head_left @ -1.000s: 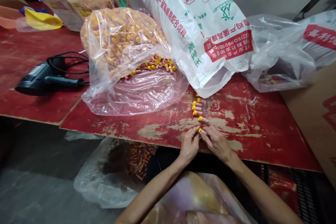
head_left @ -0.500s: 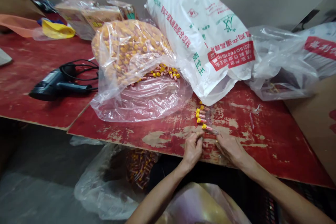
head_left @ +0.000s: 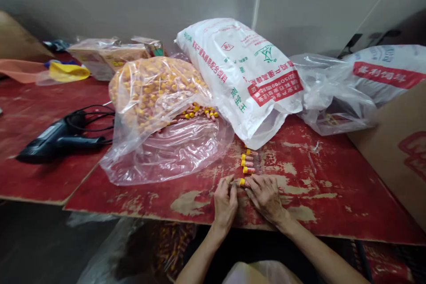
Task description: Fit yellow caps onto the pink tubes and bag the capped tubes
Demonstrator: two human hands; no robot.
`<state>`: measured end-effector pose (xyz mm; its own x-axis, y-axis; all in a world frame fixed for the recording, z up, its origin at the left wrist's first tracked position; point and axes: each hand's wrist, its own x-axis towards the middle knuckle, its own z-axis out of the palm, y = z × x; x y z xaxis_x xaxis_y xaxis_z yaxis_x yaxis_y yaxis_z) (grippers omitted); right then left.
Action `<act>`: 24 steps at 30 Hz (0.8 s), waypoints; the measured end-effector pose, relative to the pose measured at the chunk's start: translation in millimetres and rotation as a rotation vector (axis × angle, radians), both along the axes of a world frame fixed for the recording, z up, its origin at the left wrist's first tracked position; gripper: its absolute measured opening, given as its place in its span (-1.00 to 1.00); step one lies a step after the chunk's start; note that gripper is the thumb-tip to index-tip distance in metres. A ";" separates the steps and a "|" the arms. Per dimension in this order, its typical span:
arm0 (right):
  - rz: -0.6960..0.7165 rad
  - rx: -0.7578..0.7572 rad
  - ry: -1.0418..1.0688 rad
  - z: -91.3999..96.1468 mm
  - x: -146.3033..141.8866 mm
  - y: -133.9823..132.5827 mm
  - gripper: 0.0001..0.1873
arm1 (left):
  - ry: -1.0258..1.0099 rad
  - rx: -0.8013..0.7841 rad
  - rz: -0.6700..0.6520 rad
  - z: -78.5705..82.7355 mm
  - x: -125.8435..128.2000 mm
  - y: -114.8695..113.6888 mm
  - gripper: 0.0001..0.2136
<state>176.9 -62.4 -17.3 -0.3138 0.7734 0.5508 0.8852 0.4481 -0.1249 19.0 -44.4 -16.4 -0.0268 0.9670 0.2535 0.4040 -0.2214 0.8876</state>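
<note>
Several small tubes with yellow caps and pinkish bodies (head_left: pixel 248 163) lie in a short column on the worn red tabletop (head_left: pixel 336 204). Just below them is one more yellow-capped tube (head_left: pixel 244 182), its body partly covered by the fingers of my right hand (head_left: pixel 266 197), which are closed on it. My left hand (head_left: pixel 225 202) is to the left of that tube, fingers curled against the thumb near the table's front edge. What it pinches, if anything, is hidden.
A clear bag full of yellow-capped tubes (head_left: pixel 156 93) lies open, with a white printed sack (head_left: pixel 239 75) beside it. At the left rests a black heat gun (head_left: pixel 56 140) with its cord. A cardboard box (head_left: pixel 396 142) stands at the right.
My right hand has come left and now covers much of the nearest tube. That tube lies farther from the others. The camera view has tilted, so the scene sits lower.
</note>
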 end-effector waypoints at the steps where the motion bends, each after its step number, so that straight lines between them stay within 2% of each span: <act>1: -0.022 0.026 0.014 1.9 6.4 6.6 -0.74 | 0.017 0.020 -0.025 -1.6 1.2 1.3 -0.76; 3: -0.093 0.064 0.042 7.5 24.9 27.5 -0.75 | 0.057 0.069 -0.080 -4.8 3.7 1.5 -0.74; 5: -0.195 0.062 0.089 14.4 48.1 61.3 -0.76 | 0.093 0.123 -0.109 -6.0 5.1 0.8 -0.71; 7: -0.295 0.016 0.144 21.1 70.1 106.6 -0.74 | 0.109 0.156 -0.087 -3.4 3.9 4.3 -0.70; 9: -0.396 -0.081 0.134 26.3 85.2 156.8 -0.71 | 0.114 0.164 -0.027 3.1 -1.0 17.8 -0.75; 12: -0.549 -0.326 0.050 30.9 91.4 221.8 -0.67 | 0.103 0.119 0.114 16.6 -16.4 62.2 -0.82; 15: -0.591 -0.450 0.041 32.2 88.1 258.6 -0.64 | 0.085 0.090 0.266 28.7 -36.0 127.3 -0.87; 18: -0.579 -0.486 0.034 33.4 86.4 268.1 -0.62 | 0.240 0.086 0.315 35.7 -48.2 195.3 -0.86; 20: -0.586 -0.514 0.012 35.8 87.1 260.2 -0.63 | 0.361 0.094 0.293 36.8 -49.6 235.5 -0.82; 22: -0.583 -0.506 -0.015 38.5 88.2 239.3 -0.61 | 0.418 0.093 0.257 34.5 -47.4 269.3 -0.79; 24: -0.573 -0.421 0.020 38.7 88.9 205.4 -0.54 | 0.439 0.060 0.238 29.3 -43.9 295.7 -0.80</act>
<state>265.7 143.1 21.4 0.2135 0.9619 0.1707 0.9628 -0.1775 -0.2039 -24.9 251.4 12.9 -0.1231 0.9302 0.3457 0.7818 -0.1236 0.6112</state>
